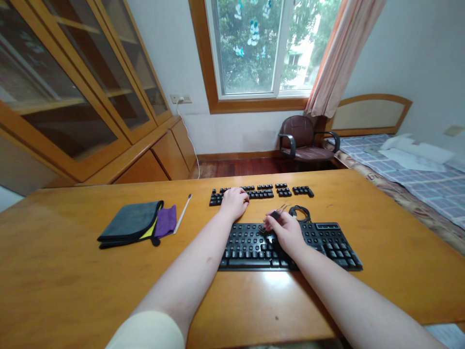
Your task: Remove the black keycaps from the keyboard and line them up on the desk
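My left hand (235, 202) is over rows of loose black keycaps (261, 194) at the far side of the desk, fingers curled down and closed around what looks like one dark keycap. Its fingertips are partly hidden. Above the black keyboard (247, 263), my right hand (288, 233) pinches a small dark tool, apparently a keycap puller (276, 214), whose thin wires stick up past the fingers. Many keyboard positions in the upper left and middle show bare switches; keycaps sit on the lower rows and the number pad. My right hand covers part of the keyboard.
A coiled black cable (301, 212) lies behind the keyboard. On the left of the desk (72, 291) are a folded grey cloth (132, 220), a purple cloth (166, 221) and a thin white brush (182, 213). Beyond stand a chair (298, 133) and a bed (410, 165).
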`<state>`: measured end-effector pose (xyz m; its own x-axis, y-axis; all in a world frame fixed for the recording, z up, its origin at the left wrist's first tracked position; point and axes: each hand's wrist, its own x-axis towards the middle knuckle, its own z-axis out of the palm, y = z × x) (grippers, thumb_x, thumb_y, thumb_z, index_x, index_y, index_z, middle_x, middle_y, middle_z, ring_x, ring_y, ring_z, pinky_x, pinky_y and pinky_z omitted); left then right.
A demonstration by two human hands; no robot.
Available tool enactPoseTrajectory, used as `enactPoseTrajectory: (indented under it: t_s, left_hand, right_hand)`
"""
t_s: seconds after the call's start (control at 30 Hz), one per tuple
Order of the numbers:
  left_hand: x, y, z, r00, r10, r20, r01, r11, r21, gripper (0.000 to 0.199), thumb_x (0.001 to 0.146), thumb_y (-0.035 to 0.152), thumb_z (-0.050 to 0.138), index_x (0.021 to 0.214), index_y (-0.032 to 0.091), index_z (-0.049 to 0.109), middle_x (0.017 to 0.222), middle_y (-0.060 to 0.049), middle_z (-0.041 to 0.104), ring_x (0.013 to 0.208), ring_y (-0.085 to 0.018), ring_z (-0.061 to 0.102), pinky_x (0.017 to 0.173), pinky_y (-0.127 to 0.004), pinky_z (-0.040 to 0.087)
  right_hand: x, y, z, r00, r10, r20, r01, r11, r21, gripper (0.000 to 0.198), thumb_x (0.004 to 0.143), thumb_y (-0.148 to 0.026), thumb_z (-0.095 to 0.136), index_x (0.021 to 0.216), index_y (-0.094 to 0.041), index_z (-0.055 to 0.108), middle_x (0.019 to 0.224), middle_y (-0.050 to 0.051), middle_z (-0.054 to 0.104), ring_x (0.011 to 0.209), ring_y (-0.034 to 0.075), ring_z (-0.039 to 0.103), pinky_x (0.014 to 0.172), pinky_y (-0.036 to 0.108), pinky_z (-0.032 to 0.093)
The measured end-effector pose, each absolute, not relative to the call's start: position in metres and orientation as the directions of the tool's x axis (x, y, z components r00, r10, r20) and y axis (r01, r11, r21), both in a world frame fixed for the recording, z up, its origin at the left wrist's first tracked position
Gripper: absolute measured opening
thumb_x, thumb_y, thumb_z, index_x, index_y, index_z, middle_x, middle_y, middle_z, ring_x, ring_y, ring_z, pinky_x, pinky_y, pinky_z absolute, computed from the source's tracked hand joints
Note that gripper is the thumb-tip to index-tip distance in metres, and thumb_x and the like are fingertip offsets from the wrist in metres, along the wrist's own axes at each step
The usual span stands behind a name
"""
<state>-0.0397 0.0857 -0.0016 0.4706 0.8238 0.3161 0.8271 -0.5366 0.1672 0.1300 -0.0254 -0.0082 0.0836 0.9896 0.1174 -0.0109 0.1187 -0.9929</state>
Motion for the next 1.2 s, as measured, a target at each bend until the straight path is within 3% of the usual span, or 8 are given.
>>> enactPoseTrajectory:
  t_s: [0.87,1.07,1.2]
  left_hand:
    - [-0.039,0.085,0.003,0.405,0.863,0.303,0.872,-0.464,0.155,0.013,0.076,0.026,0.059,0.087,0.021,0.064,0.1,-0.006,0.06,0.098,-0.024,0.051,0.088,-0.039,0.039]
    - [-0.038,0.062,0.031,0.369,0.88,0.297,0.885,-0.431,0.175,0.023,0.082,0.029,0.051,0.102,0.02,0.06,0.106,-0.008,0.06,0.101,-0.025,0.052,0.09,-0.039,0.039]
    - [-0.035,0.014,0.03,0.604,0.787,0.125,0.758,-0.615,0.216,0.03,0.081,0.016,0.047,0.108,0.02,0.059,0.112,-0.008,0.061,0.105,-0.023,0.054,0.093,-0.038,0.041]
  right_hand:
    - [0.131,-0.026,-0.01,0.087,0.988,0.124,0.012,0.124,-0.992,0.032,0.077,-0.047,0.06,0.088,-0.017,0.058,0.073,0.005,0.066,0.063,0.018,0.063,0.061,0.031,0.052]
    - [0.138,-0.029,0.003,-0.055,0.98,0.192,0.297,0.2,-0.934,0.025,0.08,-0.042,0.057,0.085,-0.019,0.063,0.077,0.006,0.068,0.07,0.02,0.063,0.066,0.032,0.05]
    - [0.144,-0.033,0.019,-0.252,0.942,0.221,0.471,0.319,-0.822,0.018,0.082,-0.035,0.055,0.081,-0.021,0.065,0.071,0.002,0.066,0.065,0.018,0.06,0.063,0.029,0.046]
